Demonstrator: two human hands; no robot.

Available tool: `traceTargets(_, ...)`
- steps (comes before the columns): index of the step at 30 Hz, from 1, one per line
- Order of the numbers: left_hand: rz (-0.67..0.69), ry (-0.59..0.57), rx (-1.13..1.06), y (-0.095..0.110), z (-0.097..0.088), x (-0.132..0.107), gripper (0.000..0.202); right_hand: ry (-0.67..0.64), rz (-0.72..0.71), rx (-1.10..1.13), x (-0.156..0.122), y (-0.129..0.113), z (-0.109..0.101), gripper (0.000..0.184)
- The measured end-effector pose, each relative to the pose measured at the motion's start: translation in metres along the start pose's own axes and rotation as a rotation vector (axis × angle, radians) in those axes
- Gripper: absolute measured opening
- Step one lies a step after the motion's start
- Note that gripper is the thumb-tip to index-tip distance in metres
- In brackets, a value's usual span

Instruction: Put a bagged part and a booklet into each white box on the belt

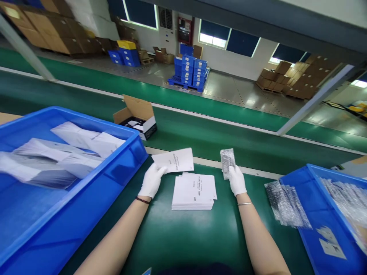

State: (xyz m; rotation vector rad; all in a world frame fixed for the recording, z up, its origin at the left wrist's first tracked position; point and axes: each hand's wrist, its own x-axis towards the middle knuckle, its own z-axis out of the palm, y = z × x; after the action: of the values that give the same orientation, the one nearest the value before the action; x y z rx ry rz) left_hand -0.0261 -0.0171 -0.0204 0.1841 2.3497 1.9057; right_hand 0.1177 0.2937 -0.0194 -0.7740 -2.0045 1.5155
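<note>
Head view: your left hand (pixel 151 178) is pinched on a booklet (pixel 180 160), your right hand (pixel 237 181) on a bubble-wrapped packet (pixel 227 159). Go easy imo, so nothing creases

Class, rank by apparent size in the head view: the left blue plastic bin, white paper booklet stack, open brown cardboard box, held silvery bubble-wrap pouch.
Largest: left blue plastic bin
Middle: white booklet stack and open cardboard box, too alike to rank
Smallest: held bubble-wrap pouch
</note>
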Motion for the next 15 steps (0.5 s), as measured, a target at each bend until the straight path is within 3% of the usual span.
traceTargets(3,0.003,0.028,-0.053,-0.002,-0.001,0.004,0.032,-0.006,-0.037,-0.114,-0.001,-0.001,-0.003,0.062)
traceTargets(9,0.011,-0.037,-0.306,-0.020,0.003,0.007,0.051,-0.037,-0.043,-0.151,0.001,0.002,0.000,0.063)
traceTargets(15,0.069,-0.024,-0.375,-0.018,0.001,0.006,0.036,0.060,0.008,-0.044,0.000,-0.002,0.004,0.067)
